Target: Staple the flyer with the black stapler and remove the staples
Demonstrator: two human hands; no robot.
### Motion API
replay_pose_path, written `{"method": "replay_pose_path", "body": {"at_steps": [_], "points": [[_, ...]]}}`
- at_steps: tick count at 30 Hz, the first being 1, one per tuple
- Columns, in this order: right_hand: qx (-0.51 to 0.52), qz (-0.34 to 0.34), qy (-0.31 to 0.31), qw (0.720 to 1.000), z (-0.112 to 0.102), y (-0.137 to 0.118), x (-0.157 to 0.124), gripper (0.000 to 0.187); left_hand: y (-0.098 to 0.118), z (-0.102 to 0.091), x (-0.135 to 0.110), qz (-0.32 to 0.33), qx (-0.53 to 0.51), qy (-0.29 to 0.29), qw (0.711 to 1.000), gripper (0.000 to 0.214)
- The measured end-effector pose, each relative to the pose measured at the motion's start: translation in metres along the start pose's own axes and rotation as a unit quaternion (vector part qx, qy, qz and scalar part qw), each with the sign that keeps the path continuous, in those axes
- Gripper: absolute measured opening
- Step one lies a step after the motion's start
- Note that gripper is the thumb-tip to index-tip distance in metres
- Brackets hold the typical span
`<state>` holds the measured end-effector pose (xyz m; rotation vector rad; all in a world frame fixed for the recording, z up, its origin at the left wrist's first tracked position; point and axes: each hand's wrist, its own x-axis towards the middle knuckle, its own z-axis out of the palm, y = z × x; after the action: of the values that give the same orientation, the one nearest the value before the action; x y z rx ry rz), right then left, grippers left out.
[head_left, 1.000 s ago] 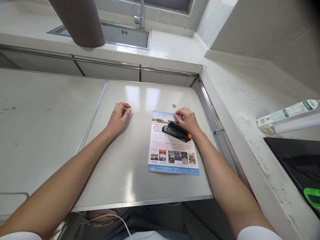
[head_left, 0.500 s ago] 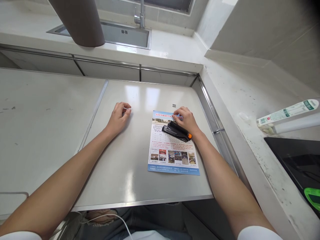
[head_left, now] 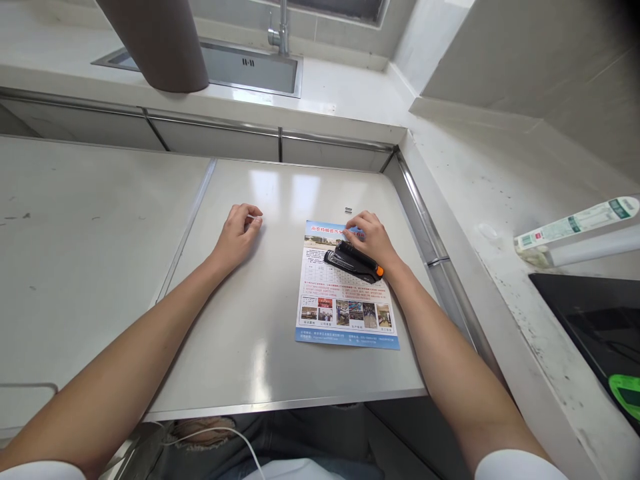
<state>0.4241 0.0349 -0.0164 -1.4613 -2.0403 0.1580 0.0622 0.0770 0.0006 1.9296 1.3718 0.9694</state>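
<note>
My left hand (head_left: pixel 239 233) rests on the white table (head_left: pixel 235 320), left of the flyer; its fingers are loosely curled and apart from the thumb, with nothing seen in them. A printed flyer (head_left: pixel 345 327) with blue edges and small photos lies flat on the table's right half. On it sits a black stapler (head_left: pixel 353 265) with an orange end. My right hand (head_left: pixel 371 238) lies just behind the stapler over the flyer's top edge, fingers bent and loose, not wrapped round it. Beyond that hand are two short staple strips (head_left: pixel 349 211).
A sink (head_left: pixel 250 70) with a faucet (head_left: pixel 283 30) is set in the far counter, where a brown cylinder (head_left: pixel 170 53) stands. To the right are a ledge, a white-and-green package (head_left: pixel 575 225) and a black panel (head_left: pixel 590 327). A white cable (head_left: pixel 225 430) hangs below the table's front edge.
</note>
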Motion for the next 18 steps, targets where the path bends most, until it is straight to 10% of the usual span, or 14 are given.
{"method": "replay_pose_path", "body": {"at_steps": [18], "points": [[0.000,0.003,-0.009,1.000,0.0002,-0.0011,0.0002,0.008,0.0000,0.0008,0.0005,0.003,-0.003,0.000,1.000,0.018]]}}
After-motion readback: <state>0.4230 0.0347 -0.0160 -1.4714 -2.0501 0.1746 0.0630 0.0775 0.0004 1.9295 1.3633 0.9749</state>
